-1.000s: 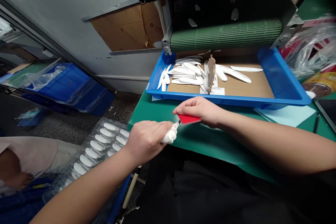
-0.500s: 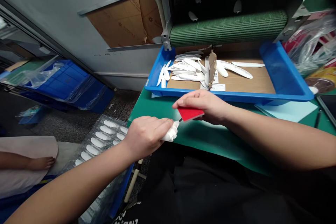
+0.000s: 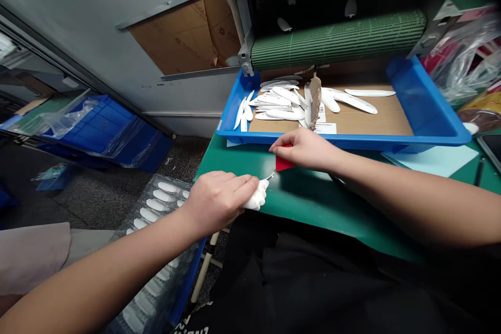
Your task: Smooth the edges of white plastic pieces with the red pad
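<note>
My left hand (image 3: 219,195) is closed around a bunch of white oval plastic pieces (image 3: 257,197). Out of their right end sticks a thin dark rod (image 3: 271,176), slim and slightly blurred. Just right of it, apart from the rod, my right hand (image 3: 307,148) pinches a flat red piece (image 3: 282,164); its material is unclear. Both hands are over the green tabletop (image 3: 309,195). Behind them stands a blue tray (image 3: 360,142) lined with cardboard, with several loose white pieces (image 3: 278,100) piled mostly on its left side.
A green conveyor roller (image 3: 340,42) runs above the tray's back edge. Lower left, a clear tray (image 3: 158,182) holds rows of white pieces. Blue crates (image 3: 105,122) stand farther left. A person's pale clothing (image 3: 33,255) shows at the left edge. Plastic bags (image 3: 475,57) lie at right.
My right hand has drawn away to the upper right with the red piece, baring the rod. My left hand stays almost in place. The other person's hand has left view.
</note>
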Available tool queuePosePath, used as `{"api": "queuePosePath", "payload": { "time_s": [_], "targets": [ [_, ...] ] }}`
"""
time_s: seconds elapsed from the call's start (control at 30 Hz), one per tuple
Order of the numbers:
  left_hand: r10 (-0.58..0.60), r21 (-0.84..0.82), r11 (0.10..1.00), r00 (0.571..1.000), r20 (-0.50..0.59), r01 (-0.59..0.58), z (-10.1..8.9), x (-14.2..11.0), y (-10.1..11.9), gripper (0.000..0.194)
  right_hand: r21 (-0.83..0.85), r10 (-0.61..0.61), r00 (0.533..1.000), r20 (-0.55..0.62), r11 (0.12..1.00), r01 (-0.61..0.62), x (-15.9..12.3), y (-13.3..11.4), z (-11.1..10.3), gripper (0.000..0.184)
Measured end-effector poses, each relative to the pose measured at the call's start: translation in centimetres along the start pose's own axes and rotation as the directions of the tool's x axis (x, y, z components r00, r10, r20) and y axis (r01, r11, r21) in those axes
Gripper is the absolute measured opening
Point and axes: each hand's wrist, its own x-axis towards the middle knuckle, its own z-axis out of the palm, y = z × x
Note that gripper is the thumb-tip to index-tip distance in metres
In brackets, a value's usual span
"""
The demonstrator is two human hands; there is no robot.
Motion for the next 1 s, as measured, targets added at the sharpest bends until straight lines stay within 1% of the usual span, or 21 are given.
{"api": "queuePosePath", "payload": {
  "time_s": [0.03, 0.1, 0.13, 0.17, 0.2, 0.23, 0.27, 0.3, 0.33, 0.37, 0.43, 0.5, 0.57, 0.63, 0.73, 0.77, 0.8, 0.83, 0.87, 0.97, 1.0],
  "targets": [
    [0.002, 0.002, 1.000, 1.000, -0.004, -0.002, 0.0, 0.0, -0.1, 0.020, 0.129, -0.017, 1.000, 0.022, 0.992, 0.015, -0.1, -0.1, 0.0, 0.019],
    [0.004, 0.007, 1.000, 1.000, -0.008, -0.004, 0.0, -0.1, -0.2, 0.021, 0.401, -0.064, 0.986, 0.152, 0.916, -0.002, -0.3, -0.4, 0.1, 0.032],
    [0.007, 0.012, 1.000, 1.000, -0.004, -0.007, 0.1, -0.1, -0.2, 0.022, 0.446, -0.081, 0.972, 0.221, 0.895, -0.027, -0.3, -0.4, 0.2, 0.035],
    [0.007, 0.018, 1.000, 1.000, 0.003, -0.007, 0.1, -0.2, -0.3, 0.022, 0.402, -0.077, 0.962, 0.263, 0.915, -0.036, -0.3, -0.3, 0.2, 0.035],
    [0.007, 0.024, 1.000, 1.000, 0.015, -0.008, 0.1, -0.2, -0.3, 0.023, 0.276, -0.050, 0.965, 0.256, 0.961, -0.024, -0.1, -0.2, 0.2, 0.029],
    [0.007, 0.030, 1.000, 0.999, 0.032, -0.008, 0.1, -0.3, -0.3, 0.023, 0.094, -0.023, 0.979, 0.205, 0.996, 0.003, 0.1, 0.0, 0.1, 0.021],
    [0.007, 0.034, 0.999, 0.999, 0.050, -0.008, 0.1, -0.4, -0.3, 0.023, -0.093, -0.022, 0.991, 0.133, 0.995, 0.034, 0.3, 0.2, 0.0, 0.013],
    [0.006, 0.036, 0.999, 0.998, 0.067, -0.008, 0.1, -0.4, -0.2, 0.023, -0.240, -0.050, 0.997, 0.064, 0.969, 0.064, 0.4, 0.4, -0.1, 0.010],
    [0.005, 0.038, 0.999, 0.997, 0.081, -0.008, 0.0, -0.5, -0.2, 0.022, -0.327, -0.090, 0.996, 0.024, 0.941, 0.093, 0.4, 0.4, -0.2, 0.012],
    [0.005, 0.038, 0.999, 0.996, 0.089, -0.009, -0.1, -0.5, -0.2, 0.022, -0.357, -0.127, 0.992, 0.014, 0.926, 0.124, 0.4, 0.4, -0.2, 0.015],
    [0.010, 0.040, 0.999, 0.996, 0.090, -0.014, -0.3, -0.5, -0.2, 0.020, -0.318, -0.169, 0.985, 0.042, 0.932, 0.174, -0.1, -0.1, -0.4, 0.016],
    [0.017, 0.038, 0.999, 0.997, 0.079, -0.020, -0.6, -0.5, -0.2, 0.020, -0.250, -0.183, 0.981, 0.070, 0.948, 0.195, -0.8, -0.9, -0.6, 0.017],
    [0.025, 0.032, 0.999, 0.997, 0.069, -0.027, -0.8, -0.5, -0.4, 0.020, -0.189, -0.207, 0.968, 0.144, 0.954, 0.232, -1.6, -1.6, -0.8, 0.020],
    [0.035, 0.025, 0.999, 0.997, 0.065, -0.036, -0.8, -0.5, -0.5, 0.020, -0.131, -0.242, 0.936, 0.255, 0.951, 0.281, -2.2, -2.1, -1.1, 0.022],
    [0.050, 0.020, 0.998, 0.995, 0.085, -0.051, -0.8, -0.5, -0.7, 0.022, -0.030, -0.263, 0.858, 0.441, 0.951, 0.307, -2.8, -2.3, -1.0, 0.024],
    [0.056, 0.018, 0.998, 0.994, 0.094, -0.058, -0.7, -0.6, -0.7, 0.022, 0.006, -0.268, 0.836, 0.478, 0.953, 0.302, -2.8, -2.2, -0.9, 0.024],
    [0.059, 0.015, 0.998, 0.993, 0.103, -0.061, -0.7, -0.6, -0.7, 0.022, 0.040, -0.276, 0.824, 0.495, 0.954, 0.296, -2.8, -2.1, -0.7, 0.025],
    [0.061, 0.011, 0.998, 0.992, 0.110, -0.062, -0.7, -0.6, -0.7, 0.023, 0.068, -0.284, 0.825, 0.489, 0.955, 0.289, -2.8, -2.0, -0.6, 0.025],
    [0.060, 0.006, 0.998, 0.992, 0.112, -0.061, -0.8, -0.6, -0.7, 0.024, 0.092, -0.287, 0.841, 0.459, 0.957, 0.276, -2.7, -1.9, -0.5, 0.025],
    [0.031, -0.017, 0.999, 0.993, 0.111, -0.029, -0.8, -0.7, -0.8, 0.027, 0.132, -0.245, 0.915, 0.321, 0.968, 0.213, -2.1, -1.4, -0.7, 0.030],
    [0.017, -0.026, 1.000, 0.994, 0.110, -0.014, -0.8, -0.8, -0.8, 0.025, 0.128, -0.227, 0.933, 0.280, 0.972, 0.198, -1.9, -1.3, -0.9, 0.033]
  ]
}}
